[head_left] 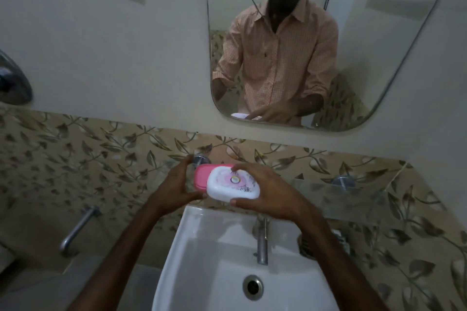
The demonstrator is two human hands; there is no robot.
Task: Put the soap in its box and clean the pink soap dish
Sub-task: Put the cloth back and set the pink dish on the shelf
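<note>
— What is held by the left hand (174, 184)?
— The dish (201, 175), pink, is gripped at its left end. The fingers are curled over the far edge and the thumb is set at the near edge.
— And by the right hand (267, 192)?
— The box (232, 185) is clasped. It is white and rounded, with a pink print on its top. The fingers are curled over its far side and the thumb is pressed against its near side.
— How are the two things placed?
— The box is held over the right part of the dish, so that only the dish's left part is seen. Whether they are touching cannot be told. Both are held in the air above the back rim of the sink (202, 247), in front of the leaf-patterned tiles (75, 159).
— Where is the soap?
— It cannot be told whether soap is enclosed in the box; the picture is somewhat blurred there.
— What else is shown?
— A tap (262, 242) is fixed at the sink's back, below the right wrist, and a drain (253, 287) is set in the basin floor. A glass shelf (353, 197) is mounted on the tiles to the right of the hands. Above, a mirror (379, 33) is hung on the wall, and in it a checked shirt (278, 58) and both forearms are reflected.
</note>
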